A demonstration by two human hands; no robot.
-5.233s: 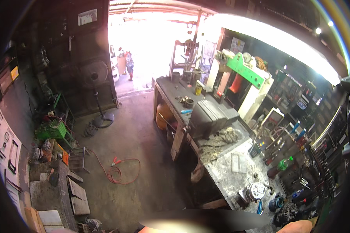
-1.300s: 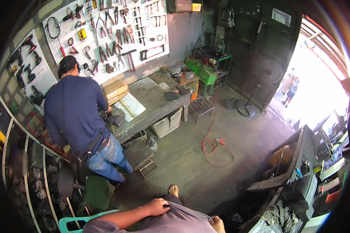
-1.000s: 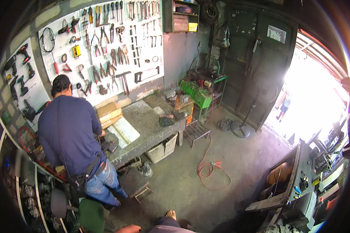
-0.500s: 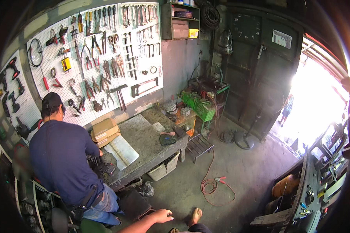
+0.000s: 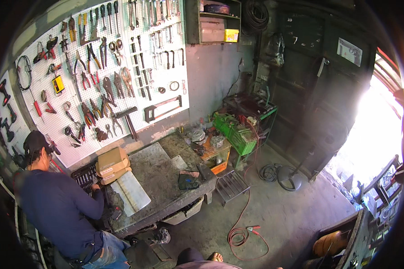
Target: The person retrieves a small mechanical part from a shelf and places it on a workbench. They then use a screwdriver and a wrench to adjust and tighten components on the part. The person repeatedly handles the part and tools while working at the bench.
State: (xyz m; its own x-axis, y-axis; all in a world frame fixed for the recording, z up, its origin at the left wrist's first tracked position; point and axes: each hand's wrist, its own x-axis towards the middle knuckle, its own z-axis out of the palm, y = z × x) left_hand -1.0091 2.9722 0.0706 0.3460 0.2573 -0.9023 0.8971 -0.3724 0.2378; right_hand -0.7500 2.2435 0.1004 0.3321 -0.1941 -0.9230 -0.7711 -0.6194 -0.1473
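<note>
Neither of my hands is in view. At the lower edge only my dark-clothed knee, a bare foot and a strip of pale cloth show. To the left a co-worker in a dark cap and dark blue top leans at the workbench. The co-worker's hand is by an open dark tool case. Beside it are stacked brown cardboard boxes and a pale flat board.
Tools hang on a white pegboard. A red cable with clamps lies coiled on the floor. Past the bench stand a low metal rack, a green machine and a round fan base. A cluttered bench is at right.
My forearm and hand, earlier at the lower edge, have left the view. The view has shifted, and the co-worker appears lower and farther left, with the tool case now showing.
</note>
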